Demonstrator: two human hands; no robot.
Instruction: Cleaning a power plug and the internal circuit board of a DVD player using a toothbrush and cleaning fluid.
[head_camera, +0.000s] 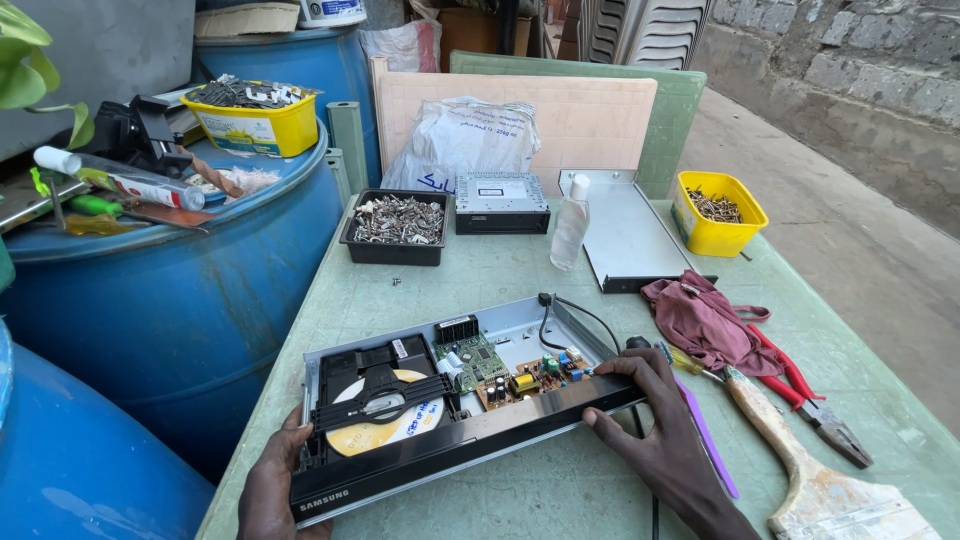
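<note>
An opened disc player (500, 345) with its lid off lies on the green table (480, 275), showing a disc drive with a yellow-white disc (385, 425) and circuit boards (505, 372). My left hand (275, 485) grips the player's front left corner. My right hand (660, 430) rests on its front right corner, fingers over the black front panel (450, 450). A black cable (575, 315) runs from the back of the case.
Right of the player lie a maroon rag (705, 320), red pliers (810, 400), a paintbrush (800, 470) and a purple tool (710, 440). Farther back stand a black tray of screws (397, 225), a small drive unit (500, 203), a clear bottle (570, 225), the metal lid (630, 235), a yellow tub (718, 212). Blue barrels (170, 300) crowd the left.
</note>
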